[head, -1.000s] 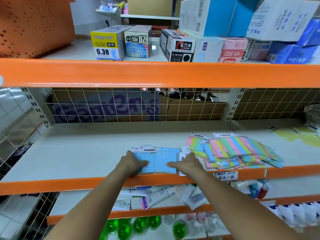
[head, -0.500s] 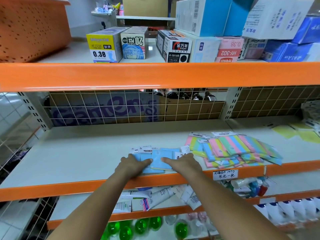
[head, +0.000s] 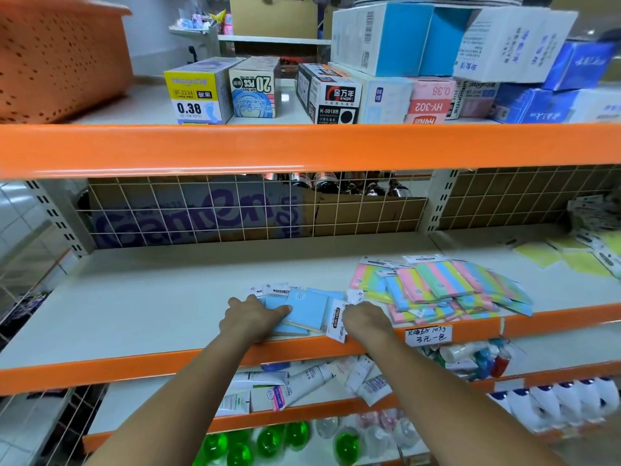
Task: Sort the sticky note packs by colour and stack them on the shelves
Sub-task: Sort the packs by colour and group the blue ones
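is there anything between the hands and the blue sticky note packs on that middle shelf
Nothing visible does. The left hand already rests on the blue sticky note packs, and the right hand touches their right edge by a white header card. The striped packs lie off to the right, out of the way.

Even, fairly bright indoor light falls from above, with soft shadows under the orange shelf edge (head: 302,146). The wide lens bows straight lines near the borders. The far-right boxes (head: 578,65) and lower corners look smeared and blurred.
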Demonstrator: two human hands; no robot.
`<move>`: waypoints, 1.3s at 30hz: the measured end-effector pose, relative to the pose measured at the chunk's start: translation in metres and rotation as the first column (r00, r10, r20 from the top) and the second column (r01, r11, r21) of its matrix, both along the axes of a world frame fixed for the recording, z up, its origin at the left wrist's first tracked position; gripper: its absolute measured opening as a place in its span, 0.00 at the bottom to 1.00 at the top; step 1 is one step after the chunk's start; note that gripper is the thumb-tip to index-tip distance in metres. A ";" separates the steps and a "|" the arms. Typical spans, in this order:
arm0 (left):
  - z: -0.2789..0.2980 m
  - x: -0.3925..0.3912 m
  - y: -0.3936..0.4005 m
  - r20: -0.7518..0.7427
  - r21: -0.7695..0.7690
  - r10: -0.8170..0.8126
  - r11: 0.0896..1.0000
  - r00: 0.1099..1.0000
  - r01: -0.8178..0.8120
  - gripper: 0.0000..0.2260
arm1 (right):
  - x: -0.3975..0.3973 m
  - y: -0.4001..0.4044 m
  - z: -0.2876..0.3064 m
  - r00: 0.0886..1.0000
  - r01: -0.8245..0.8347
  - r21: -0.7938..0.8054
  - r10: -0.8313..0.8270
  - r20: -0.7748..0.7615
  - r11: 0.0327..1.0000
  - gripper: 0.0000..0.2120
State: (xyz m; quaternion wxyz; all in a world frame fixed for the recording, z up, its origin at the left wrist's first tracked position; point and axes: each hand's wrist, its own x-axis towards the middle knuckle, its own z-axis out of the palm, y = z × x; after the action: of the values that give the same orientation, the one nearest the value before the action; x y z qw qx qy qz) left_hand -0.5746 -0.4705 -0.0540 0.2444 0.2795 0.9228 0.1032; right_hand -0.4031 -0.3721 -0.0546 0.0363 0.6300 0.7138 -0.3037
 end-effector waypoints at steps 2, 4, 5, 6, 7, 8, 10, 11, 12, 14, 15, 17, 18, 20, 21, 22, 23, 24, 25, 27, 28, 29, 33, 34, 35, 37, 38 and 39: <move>0.003 0.000 0.000 -0.020 0.008 0.013 1.000 1.000 -0.013 0.39 | 0.003 -0.001 0.005 0.998 0.058 0.009 -0.057 -0.028 0.998 0.19; 0.006 0.001 0.000 -0.044 0.015 0.011 1.000 0.999 -0.011 0.38 | 0.006 -0.003 0.010 0.994 0.104 0.023 -0.103 -0.045 0.994 0.20; 0.009 0.002 0.001 -0.056 0.020 0.007 1.000 0.998 -0.005 0.38 | 0.007 -0.005 0.014 0.992 0.119 0.034 -0.117 -0.046 0.992 0.20; 0.011 0.004 0.002 -0.069 0.028 0.002 1.000 0.998 0.000 0.37 | 0.009 -0.006 0.017 0.991 0.128 0.052 -0.126 -0.049 0.990 0.20; 0.015 0.007 0.003 -0.085 0.040 -0.001 0.999 0.996 0.004 0.35 | 0.011 -0.007 0.020 0.990 0.132 0.072 -0.129 -0.049 0.989 0.20; 0.018 0.009 0.004 -0.107 0.054 -0.005 0.999 0.994 0.011 0.34 | 0.013 -0.007 0.023 0.991 0.129 0.088 -0.124 -0.053 0.988 0.20; 0.025 0.016 0.007 -0.160 0.075 -0.023 0.997 0.987 0.035 0.30 | 0.017 -0.008 0.029 0.993 0.109 0.107 -0.103 -0.059 0.988 0.18; 0.028 0.020 0.009 -0.183 0.086 -0.034 0.995 0.983 0.050 0.28 | 0.020 -0.009 0.032 0.994 0.098 0.114 -0.091 -0.061 0.989 0.16; 0.031 0.025 0.011 -0.199 0.099 -0.045 0.993 0.979 0.066 0.27 | 0.024 -0.009 0.035 0.995 0.086 0.122 -0.079 -0.063 0.989 0.14; 0.038 0.034 0.013 -0.210 0.137 -0.067 0.986 0.975 0.097 0.23 | 0.031 -0.010 0.041 0.996 0.063 0.132 -0.054 -0.066 0.989 0.12; 0.040 0.039 0.013 -0.209 0.155 -0.078 0.981 0.975 0.112 0.22 | 0.035 -0.011 0.043 0.997 0.049 0.138 -0.040 -0.066 0.989 0.13; 0.045 0.050 0.015 -0.199 0.185 -0.104 0.973 0.975 0.141 0.20 | 0.042 -0.012 0.046 0.998 0.024 0.154 -0.014 -0.064 0.988 0.13; 0.048 0.056 0.016 -0.189 0.199 -0.118 0.968 0.975 0.156 0.19 | 0.046 -0.012 0.048 0.998 0.016 0.165 -0.005 -0.063 0.986 0.13; 0.052 0.069 0.021 -0.162 0.229 -0.155 0.955 0.975 0.190 0.15 | 0.056 -0.010 0.051 0.997 0.003 0.185 0.011 -0.075 0.983 0.12; 0.054 0.076 0.024 -0.150 0.240 -0.172 0.949 0.973 0.205 0.14 | 0.061 -0.009 0.053 0.996 -0.002 0.196 0.020 -0.089 0.981 0.10; 0.056 0.083 0.027 -0.140 0.245 -0.188 0.945 0.972 0.218 0.13 | 0.068 -0.006 0.054 0.994 -0.006 0.207 0.029 -0.105 0.978 0.08; 0.059 0.091 0.030 -0.132 0.248 -0.205 0.940 0.970 0.233 0.12 | 0.074 -0.004 0.056 0.992 -0.006 0.219 0.033 -0.120 0.976 0.06; 0.062 0.100 0.033 -0.126 0.250 -0.222 0.936 0.967 0.247 0.12 | 0.081 -0.002 0.058 0.991 -0.001 0.227 0.032 -0.133 0.974 0.05; 0.064 0.109 0.037 -0.127 0.250 -0.235 0.932 0.964 0.260 0.11 | 0.088 0.001 0.060 0.989 0.007 0.232 0.028 -0.148 0.973 0.05; 0.067 0.128 0.045 -0.132 0.251 -0.249 0.928 0.959 0.275 0.09 | 0.104 0.008 0.064 0.984 0.019 0.235 0.023 -0.177 0.972 0.06; 0.069 0.139 0.048 -0.128 0.255 -0.254 0.926 0.959 0.280 0.09 | 0.113 0.011 0.066 0.982 0.021 0.239 0.025 -0.186 0.971 0.08; 0.070 0.149 0.053 -0.122 0.261 -0.258 0.923 0.958 0.282 0.09 | 0.123 0.014 0.068 0.980 0.022 0.244 0.027 -0.197 0.969 0.10; 0.074 0.195 0.072 -0.149 0.285 -0.269 0.910 0.951 0.302 0.11 | 0.170 0.027 0.072 0.975 -0.001 0.279 0.062 -0.212 0.960 0.11; 0.075 0.208 0.077 -0.163 0.285 -0.273 0.907 0.948 0.310 0.11 | 0.182 0.031 0.072 0.975 -0.002 0.284 0.065 -0.214 0.959 0.11; 0.076 0.221 0.083 -0.176 0.286 -0.279 0.903 0.944 0.320 0.11 | 0.194 0.036 0.073 0.973 0.001 0.285 0.065 -0.221 0.958 0.10; 0.077 0.247 0.096 -0.186 0.299 -0.295 0.892 0.937 0.339 0.11 | 0.218 0.046 0.073 0.970 0.015 0.290 0.057 -0.238 0.957 0.07; 0.078 0.260 0.103 -0.176 0.308 -0.297 0.889 0.938 0.339 0.11 | 0.231 0.051 0.073 0.970 0.021 0.296 0.052 -0.239 0.955 0.08; 0.078 0.273 0.109 -0.165 0.320 -0.301 0.884 0.939 0.340 0.11 | 0.244 0.057 0.075 0.972 0.019 0.303 0.054 -0.230 0.953 0.09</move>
State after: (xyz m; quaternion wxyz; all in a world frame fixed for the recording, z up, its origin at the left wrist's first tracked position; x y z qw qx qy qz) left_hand -0.3011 -0.3615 0.0239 0.1543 0.4719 0.8435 0.2052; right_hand -0.1593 -0.3156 0.0200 -0.1431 0.5810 0.7569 -0.2627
